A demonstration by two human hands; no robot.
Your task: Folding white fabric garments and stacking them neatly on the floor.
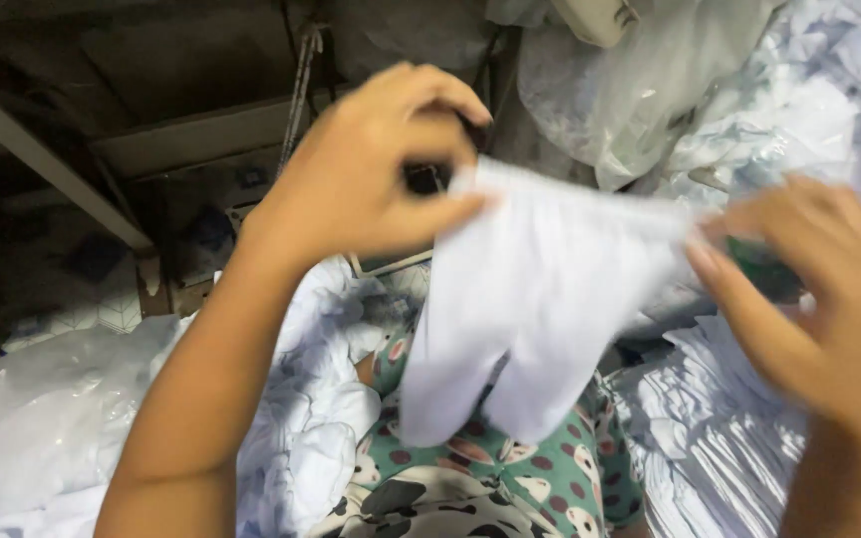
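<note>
White glove (540, 299) hangs lengthwise, fingers pointing down.

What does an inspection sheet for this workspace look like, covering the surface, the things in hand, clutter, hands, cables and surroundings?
Surface: no bare work surface seen; the green patterned cloth over the lap lies below the hands.
Job's things: small white fabric garment with two hanging lobes, stretched by its top edge between both hands, blurred.
Clutter: heap of white garments on the left, stack of folded white fabric on the right, clear plastic bags above.
Grippers: left hand pinches the left end of the garment's top edge; right hand grips the right end.
Cables: dark hanging cord, kind unclear.
Surroundings: dim wooden beams and shelf behind.
</note>
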